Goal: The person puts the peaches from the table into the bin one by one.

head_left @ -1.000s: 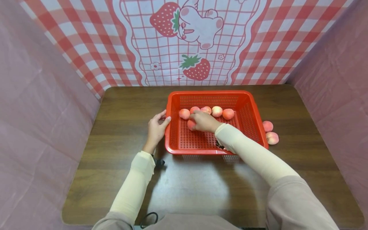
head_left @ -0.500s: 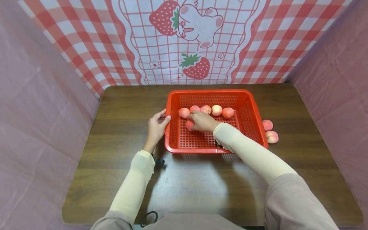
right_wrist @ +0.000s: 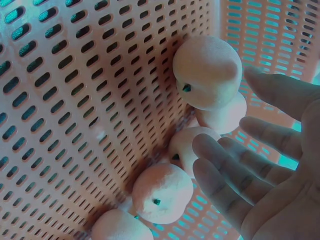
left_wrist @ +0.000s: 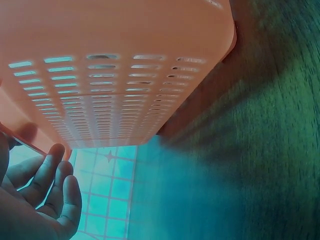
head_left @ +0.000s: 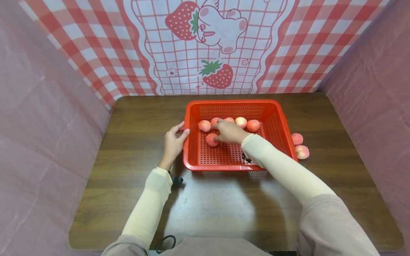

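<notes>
A red perforated plastic basket [head_left: 232, 102] stands on the table. My left hand [head_left: 173, 145] grips its left rim, thumb on top and the other fingers outside below. Inside, several peaches form a row along the back, including a left-end peach [head_left: 204, 126], a paler peach [head_left: 241, 122] and a right-end peach [head_left: 253, 126]. One peach [head_left: 211, 140] sits in front of the row. My right hand [head_left: 231, 132] hovers over the basket beside it, partly covering the row. The right wrist view shows that hand's spread fingers [right_wrist: 225, 175] holding nothing.
Two peaches, one farther back [head_left: 297, 139] and one nearer [head_left: 302, 152], lie on the wooden table [head_left: 134, 117] against the basket's right side. A checked strawberry cloth [head_left: 115, 53] hangs behind, with pink cloth at both sides. A black cable loop [head_left: 166, 243] lies at the front edge.
My right hand has let go of the front peach, which now stays on the basket floor, and has drawn slightly right with fingers loosened. The left hand keeps its place on the rim.
</notes>
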Available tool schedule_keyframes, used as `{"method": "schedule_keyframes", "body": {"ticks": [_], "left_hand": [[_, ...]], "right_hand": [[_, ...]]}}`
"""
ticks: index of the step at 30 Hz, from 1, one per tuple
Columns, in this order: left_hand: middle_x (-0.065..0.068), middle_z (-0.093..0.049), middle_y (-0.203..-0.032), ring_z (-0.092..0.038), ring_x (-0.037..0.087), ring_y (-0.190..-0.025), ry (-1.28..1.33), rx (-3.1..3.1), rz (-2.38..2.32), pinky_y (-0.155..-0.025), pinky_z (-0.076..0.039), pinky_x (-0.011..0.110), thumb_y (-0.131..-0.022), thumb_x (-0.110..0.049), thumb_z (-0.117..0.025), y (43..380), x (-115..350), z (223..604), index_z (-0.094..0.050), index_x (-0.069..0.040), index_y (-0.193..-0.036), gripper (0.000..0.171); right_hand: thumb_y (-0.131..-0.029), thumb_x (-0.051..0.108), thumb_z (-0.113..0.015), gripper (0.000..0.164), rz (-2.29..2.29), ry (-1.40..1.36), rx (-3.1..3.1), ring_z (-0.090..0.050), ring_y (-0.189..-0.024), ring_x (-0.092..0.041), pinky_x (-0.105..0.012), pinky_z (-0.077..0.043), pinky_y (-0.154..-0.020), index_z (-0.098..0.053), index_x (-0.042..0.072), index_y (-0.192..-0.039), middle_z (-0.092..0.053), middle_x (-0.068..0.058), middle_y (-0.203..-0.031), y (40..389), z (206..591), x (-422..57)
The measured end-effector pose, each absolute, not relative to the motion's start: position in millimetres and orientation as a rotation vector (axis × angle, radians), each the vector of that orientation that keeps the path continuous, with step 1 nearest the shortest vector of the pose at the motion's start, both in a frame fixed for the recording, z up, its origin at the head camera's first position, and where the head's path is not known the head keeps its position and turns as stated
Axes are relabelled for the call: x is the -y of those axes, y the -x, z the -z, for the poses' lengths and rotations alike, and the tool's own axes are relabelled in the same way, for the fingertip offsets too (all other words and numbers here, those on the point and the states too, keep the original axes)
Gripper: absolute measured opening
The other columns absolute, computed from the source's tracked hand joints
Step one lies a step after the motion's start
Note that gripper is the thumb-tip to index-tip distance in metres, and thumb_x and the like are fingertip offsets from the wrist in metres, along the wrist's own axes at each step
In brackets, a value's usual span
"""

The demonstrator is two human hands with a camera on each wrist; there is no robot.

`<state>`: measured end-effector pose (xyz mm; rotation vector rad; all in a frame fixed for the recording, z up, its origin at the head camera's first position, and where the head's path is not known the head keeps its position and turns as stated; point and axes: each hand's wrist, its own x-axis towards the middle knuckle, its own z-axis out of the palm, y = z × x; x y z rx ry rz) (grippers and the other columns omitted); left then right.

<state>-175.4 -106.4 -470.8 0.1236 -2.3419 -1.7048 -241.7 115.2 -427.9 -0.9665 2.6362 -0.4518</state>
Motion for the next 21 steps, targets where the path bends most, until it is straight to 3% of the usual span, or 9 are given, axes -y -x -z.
{"method": "schedule_keyframes", "body": {"ticks": [5, 11, 21], "left_hand": [[0.027, -0.067, -0.111, -0.067, 0.038, -0.097, -0.125, 2.342, 1.712, -0.085, -0.058, 0.043, -0.090, -0.011, -0.067, 175, 107, 470, -0.060, 0.003, -0.129, 0.042], [0.026, -0.067, -0.111, -0.067, 0.037, -0.097, -0.126, 2.337, 1.716, -0.084, -0.058, 0.043, -0.090, -0.011, -0.067, 174, 107, 470, -0.060, 0.003, -0.129, 0.042], [0.026, -0.068, -0.110, -0.068, 0.038, -0.095, -0.115, 2.326, 1.708, -0.084, -0.058, 0.043, -0.089, -0.010, -0.068, 173, 105, 468, -0.061, 0.003, -0.128, 0.042]], "right_hand": [[-0.091, 0.028, -0.068, 0.043, 0.419, 0.926, -2.647, -0.061, -0.106, -0.032, -0.047, -0.050, -0.093, -0.063, 0.003, -0.126, -0.058, -0.021, -0.126, 241, 423, -117], [-0.093, 0.027, -0.065, 0.039, 0.402, 0.925, -2.696, -0.060, -0.092, -0.030, -0.044, -0.051, -0.079, -0.064, 0.002, -0.122, -0.059, -0.020, -0.113, 242, 415, -123], [-0.093, 0.029, -0.065, 0.041, 0.389, 0.891, -2.739, -0.061, -0.104, -0.033, -0.050, -0.052, -0.091, -0.063, 0.003, -0.125, -0.060, -0.018, -0.120, 243, 406, -131]]}}
